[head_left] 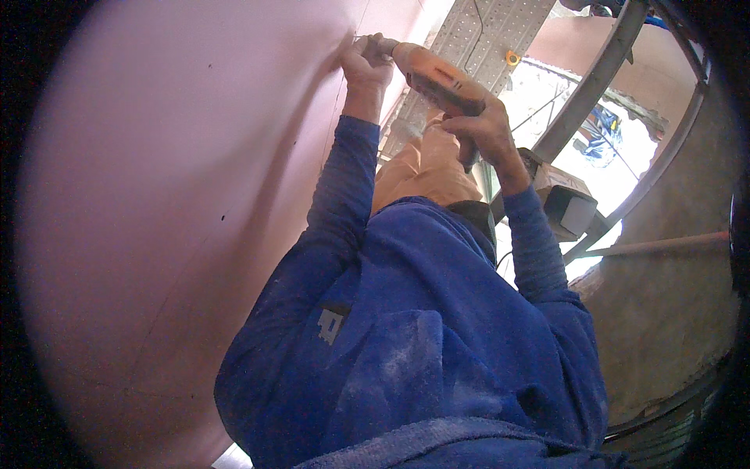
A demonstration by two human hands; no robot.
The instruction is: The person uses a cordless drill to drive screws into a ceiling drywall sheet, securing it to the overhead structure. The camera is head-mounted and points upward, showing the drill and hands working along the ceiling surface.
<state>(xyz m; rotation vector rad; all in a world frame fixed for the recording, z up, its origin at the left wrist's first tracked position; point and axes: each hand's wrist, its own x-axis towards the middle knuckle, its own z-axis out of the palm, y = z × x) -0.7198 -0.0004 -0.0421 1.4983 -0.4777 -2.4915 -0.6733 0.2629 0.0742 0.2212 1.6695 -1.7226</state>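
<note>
Drill (pixel 436 78) is the main thing going on: an orange power drill, held up high against a big pale pink wall panel (pixel 180 195) that fills the whole left side of the view. Its nose points left and meets the panel right near the top, close to a thin seam running down the board.

Right hand (pixel 484 129) is wrapped around the drill's handle at the back end, fingers curled tight around it, so that's a full closed grip on the tool. Left hand (pixel 366 64) is up at the front of the drill, fingers bunched together right at the tip where it meets the panel. It looks like they're pinching something small there, but it's too tiny and blurry to say what, so I can't tell exactly what's between them.

Both arms are in dusty blue sleeves (pixel 336 203), reaching up from the bottom of the picture. Past the hands there's a perforated metal strip (pixel 484 31) running up toward the top edge, and some grey metal bars (pixel 594 78) slanting across the right side. Just beside the right wrist sits a boxy thing with a light face (pixel 574 211), touching one of those bars. Rough grey wall (pixel 672 313) on the far right.
</note>
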